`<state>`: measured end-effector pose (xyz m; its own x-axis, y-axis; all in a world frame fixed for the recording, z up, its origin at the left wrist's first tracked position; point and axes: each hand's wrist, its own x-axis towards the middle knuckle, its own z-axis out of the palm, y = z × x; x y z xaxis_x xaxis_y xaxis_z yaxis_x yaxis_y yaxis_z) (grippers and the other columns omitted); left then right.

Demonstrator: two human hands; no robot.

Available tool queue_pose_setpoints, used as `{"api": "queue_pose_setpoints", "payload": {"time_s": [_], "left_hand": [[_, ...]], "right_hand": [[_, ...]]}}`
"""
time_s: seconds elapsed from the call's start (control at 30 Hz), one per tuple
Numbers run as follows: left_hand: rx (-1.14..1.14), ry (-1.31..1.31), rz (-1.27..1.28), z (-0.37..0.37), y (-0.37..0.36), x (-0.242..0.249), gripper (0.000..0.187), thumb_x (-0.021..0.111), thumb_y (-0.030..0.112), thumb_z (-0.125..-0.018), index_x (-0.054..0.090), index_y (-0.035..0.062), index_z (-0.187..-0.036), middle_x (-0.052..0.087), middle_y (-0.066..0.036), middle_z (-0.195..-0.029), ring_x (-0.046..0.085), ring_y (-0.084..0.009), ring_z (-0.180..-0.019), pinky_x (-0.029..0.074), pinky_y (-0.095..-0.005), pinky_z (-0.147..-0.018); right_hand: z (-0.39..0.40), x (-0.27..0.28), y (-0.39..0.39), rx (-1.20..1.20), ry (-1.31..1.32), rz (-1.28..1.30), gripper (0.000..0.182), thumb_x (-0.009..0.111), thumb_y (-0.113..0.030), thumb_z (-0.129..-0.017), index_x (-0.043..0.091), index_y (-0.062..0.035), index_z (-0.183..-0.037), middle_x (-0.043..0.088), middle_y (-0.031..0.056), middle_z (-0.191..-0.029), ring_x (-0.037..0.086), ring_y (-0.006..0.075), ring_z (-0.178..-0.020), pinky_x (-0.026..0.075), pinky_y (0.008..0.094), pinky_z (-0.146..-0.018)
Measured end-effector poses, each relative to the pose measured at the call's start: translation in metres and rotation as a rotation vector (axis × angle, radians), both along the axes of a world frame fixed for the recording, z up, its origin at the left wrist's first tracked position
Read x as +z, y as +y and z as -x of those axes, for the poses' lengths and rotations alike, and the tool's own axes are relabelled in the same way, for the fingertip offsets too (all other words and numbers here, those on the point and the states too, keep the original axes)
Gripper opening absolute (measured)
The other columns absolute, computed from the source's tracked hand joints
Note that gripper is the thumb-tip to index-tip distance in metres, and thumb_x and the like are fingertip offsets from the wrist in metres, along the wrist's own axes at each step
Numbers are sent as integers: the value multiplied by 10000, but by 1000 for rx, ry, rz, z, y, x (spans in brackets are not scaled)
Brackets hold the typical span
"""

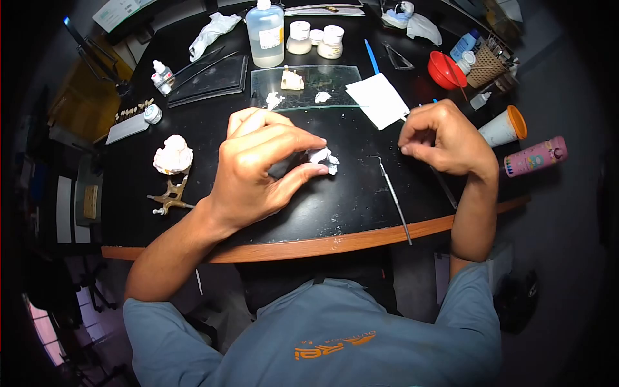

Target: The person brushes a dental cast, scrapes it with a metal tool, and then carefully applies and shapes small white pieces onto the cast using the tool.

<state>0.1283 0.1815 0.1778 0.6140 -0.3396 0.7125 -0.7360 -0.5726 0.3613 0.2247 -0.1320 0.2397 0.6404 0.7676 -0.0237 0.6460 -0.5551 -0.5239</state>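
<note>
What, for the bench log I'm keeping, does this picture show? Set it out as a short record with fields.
Left hand: holds a small white piece between thumb and fingers
Right hand: fingers curled, near the white pad; whether it holds anything is unclear
Front: thin metal probe lying across the wooden edge
Left side: pale lump and brass-coloured frame
Back: glass slab bearing a cream model; translucent bottle behind
Right side: red bowl, pink can

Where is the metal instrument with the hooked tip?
In the head view, the metal instrument lies right of centre, between the left hand and the right forearm, and crosses the wooden edge.
</note>
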Motion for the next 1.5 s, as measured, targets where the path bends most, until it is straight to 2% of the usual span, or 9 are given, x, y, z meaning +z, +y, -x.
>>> {"api": "queue_pose_setpoints", "payload": {"time_s": [0.1, 0.27, 0.57, 0.8, 0.9, 1.0, 1.07, 1.17, 1.5], "left_hand": [[18, -3, -10, 0, 0, 1, 317, 963, 174, -706, 809, 65, -961, 785, -51, -875, 722, -212, -877, 469, -366, -934], [51, 54, 17, 1, 3, 0, 317, 971, 204, -703, 810, 66, -938, 784, -55, -886, 726, -217, -893, 463, -378, -970], [-12, 229, 168, -4, 7, -7, 312, 968, 176, -720, 807, 52, -956, 785, -64, -927, 711, -209, -925, 478, -354, -923], [35, 152, 110, -4, 4, -5, 311, 973, 231, -706, 821, 81, -931, 773, -36, -873, 679, -187, -871, 450, -345, -886], [57, 129, 73, -2, 2, -4, 316, 973, 269, -705, 824, 102, -928, 765, -10, -842, 659, -174, -843, 418, -342, -883], [21, 135, 27, 0, 1, 2, 327, 974, 207, -688, 827, 71, -947, 778, -36, -873, 625, -172, -841, 427, -329, -858], [3, 160, 21, 2, 0, 3, 341, 971, 168, -678, 832, 59, -970, 780, -49, -884, 619, -173, -850, 432, -319, -851], [-3, 187, 28, 1, 1, 0, 319, 954, 281, -744, 832, 124, -994, 768, 29, -818, 639, -156, -895, 356, -353, -970], [-23, 307, 89, -1, 3, -1, 284, 917, 277, -794, 844, 119, -1018, 779, 12, -836, 639, -166, -924, 370, -359, -981]], "right_hand": [[3, -2, -8, 3, 182, 79, 120, 762, 64, -774, 770, 19, -885, 753, 134, -808, 731, 174, -708, 582, 307, -652], [21, -20, -2, 331, 116, 48, 319, 795, 98, -679, 822, -33, -969, 721, 124, -899, 721, 272, -874, 581, 347, -750], [56, -41, -11, 192, -46, -97, 154, 790, 67, -801, 761, -25, -921, 605, 97, -911, 665, 259, -833, 542, 368, -710], [80, -76, 6, 30, -207, -653, 180, 676, 78, -963, 552, 16, -1079, 629, 140, -920, 639, 193, -743, 520, 314, -645], [102, -89, 34, -85, -76, -1077, 160, 663, 71, -968, 555, 18, -1074, 645, 143, -866, 651, 172, -725, 550, 297, -649], [115, -87, 55, -163, -101, -1239, 140, 676, 44, -958, 579, 18, -1056, 686, 162, -849, 712, 185, -753, 598, 299, -684], [116, -85, 54, -151, -226, -1125, 122, 693, 24, -955, 597, 20, -1029, 712, 170, -839, 741, 196, -759, 623, 307, -694], [113, -85, 55, -124, -373, -1068, 117, 732, -8, -946, 625, 6, -993, 743, 166, -814, 772, 209, -732, 638, 304, -627], [113, -93, 51, -93, -532, -954, 230, 817, 0, -879, 648, -42, -1030, 756, 155, -886, 774, 205, -697, 616, 290, -542]]}}
